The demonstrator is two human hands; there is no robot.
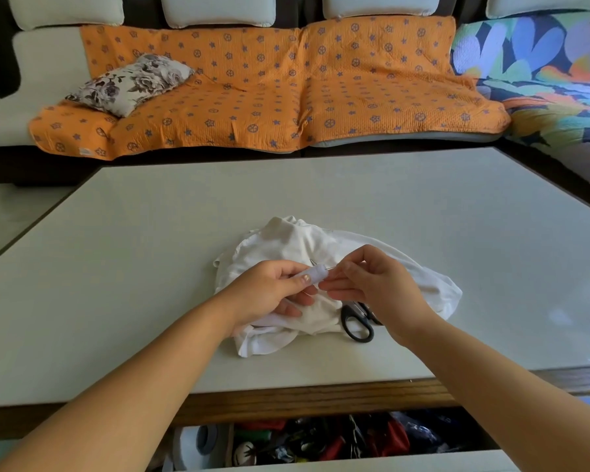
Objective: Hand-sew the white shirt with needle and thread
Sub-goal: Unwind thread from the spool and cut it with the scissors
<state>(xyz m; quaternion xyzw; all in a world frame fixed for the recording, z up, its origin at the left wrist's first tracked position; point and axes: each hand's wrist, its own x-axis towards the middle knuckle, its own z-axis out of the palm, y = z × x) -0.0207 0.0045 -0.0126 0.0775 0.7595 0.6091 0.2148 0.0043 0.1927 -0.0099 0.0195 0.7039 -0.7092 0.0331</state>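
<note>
Head view.

**Hands.** Both hands work close together, raised just above the white shirt [286,247]. The left hand [269,287] grips a pale cylinder [315,274], thumb on top and fingers curled beneath. It may be a needle case or a spool; which one cannot be told. A needle [331,266] projects from the cylinder's end toward the right hand [378,284]. That hand's thumb and forefinger pinch the needle's free end, with the remaining fingers loosely curled. Judged purpose: the left hand steadies the holder so the right can draw the needle out or dress it. No thread can be made out at this scale.

**Task item.** The shirt lies crumpled on the table [150,250], directly under both hands and spreading out past the right wrist. Judged purpose: keeping it under the hands puts the fabric within reach once the needle is ready. No stitch is under way.

**Tools.** Black-handled scissors [356,325] lie against the shirt's near edge, partly hidden below the right wrist and convenient for cutting thread.

**Surroundings.** An open drawer [321,441] of mixed small items sits beneath the forearms, under the table's near edge. A sofa [252,97] with an orange cover stands well beyond the hands.
</note>
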